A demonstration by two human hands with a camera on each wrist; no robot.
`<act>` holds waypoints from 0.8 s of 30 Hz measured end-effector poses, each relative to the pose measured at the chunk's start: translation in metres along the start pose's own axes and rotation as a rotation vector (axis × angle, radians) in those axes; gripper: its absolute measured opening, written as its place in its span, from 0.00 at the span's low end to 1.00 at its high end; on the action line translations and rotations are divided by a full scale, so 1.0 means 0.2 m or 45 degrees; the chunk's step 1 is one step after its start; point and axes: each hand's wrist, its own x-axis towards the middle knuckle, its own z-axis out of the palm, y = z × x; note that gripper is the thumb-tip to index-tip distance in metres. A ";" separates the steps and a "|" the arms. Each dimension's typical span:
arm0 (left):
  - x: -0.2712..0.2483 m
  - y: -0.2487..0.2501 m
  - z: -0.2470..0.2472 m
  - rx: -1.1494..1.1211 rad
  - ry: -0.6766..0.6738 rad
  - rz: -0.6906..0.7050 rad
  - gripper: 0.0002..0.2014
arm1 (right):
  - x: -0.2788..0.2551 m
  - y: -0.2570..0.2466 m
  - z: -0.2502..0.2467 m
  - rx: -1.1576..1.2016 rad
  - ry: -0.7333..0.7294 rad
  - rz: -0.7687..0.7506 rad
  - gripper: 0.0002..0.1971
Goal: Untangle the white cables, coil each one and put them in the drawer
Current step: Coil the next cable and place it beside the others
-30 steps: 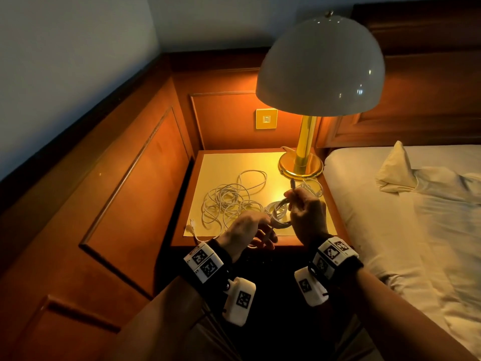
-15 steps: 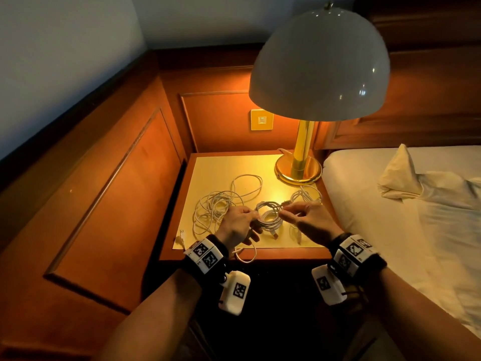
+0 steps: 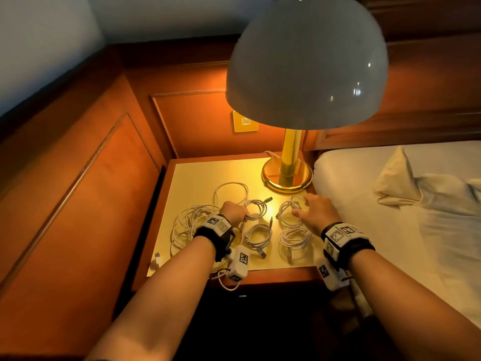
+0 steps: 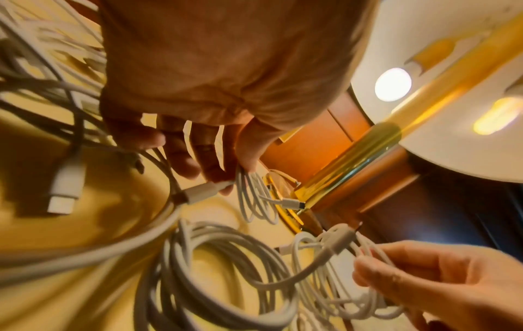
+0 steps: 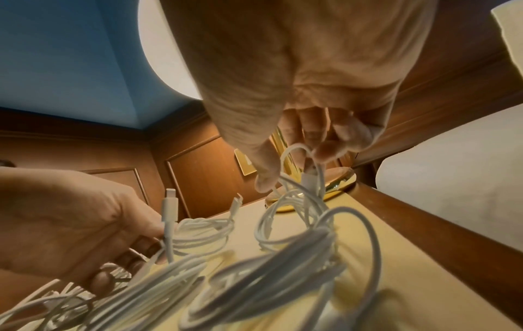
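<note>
1. You are standing over a small tabletop [image 3: 197, 175], yellow under the lit lamp [image 3: 307, 61], which is sitting at its far right corner; wood panelling [image 3: 86, 183] is closing it in on the left and behind, and a bed [image 3: 390, 204] is lying against its right edge.
2. Your left hand [image 3: 232, 210] is reaching down with its fingers [image 4: 181, 161] curled, pinching a white plug and touching the small coiled cable [image 3: 256, 209] near the middle of the tabletop.
3. Your right hand [image 3: 316, 210] is grasping the strands of another coiled cable [image 3: 289, 213] just in front of the lamp base, thumb and fingers [image 5: 325, 152] closing on a loop.
4. Two more coils [image 3: 259, 237] are lying nearer you, between your wrists, and a loose tangle of white cables [image 3: 190, 222] is spreading under your left wrist, apparently trailing over the front edge.
5. The drawer is not showing clearly in the dark below the tabletop.
</note>
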 end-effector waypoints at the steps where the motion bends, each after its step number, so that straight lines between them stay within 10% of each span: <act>1: 0.04 0.01 0.02 0.119 -0.047 -0.046 0.08 | 0.01 0.01 0.01 0.013 0.010 0.006 0.22; 14: 0.11 -0.01 0.07 0.483 0.302 0.010 0.18 | -0.03 0.01 -0.01 0.195 0.314 -0.099 0.08; 21: -0.18 0.05 -0.01 0.181 0.395 0.501 0.13 | -0.24 -0.13 -0.16 0.439 0.542 -0.288 0.07; 24: -0.37 0.05 -0.04 -0.101 0.172 0.643 0.18 | -0.38 -0.22 -0.17 0.620 0.525 -0.320 0.06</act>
